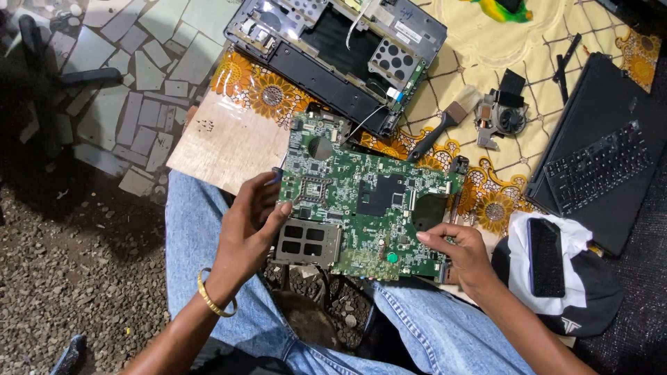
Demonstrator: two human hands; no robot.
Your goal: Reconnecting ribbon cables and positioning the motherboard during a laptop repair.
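Over the lap, green circuit board [361, 201]: left hand [250, 219] pinches nine o'clock edge, right hand [462, 253] four o'clock edge. Judged stiff, light, fragile; handle by edges.

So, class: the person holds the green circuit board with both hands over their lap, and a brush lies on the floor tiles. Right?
Not quite. The head view shows the brush on the yellow floral cloth, not the tiles. Left hand and right hand do hold the green circuit board.
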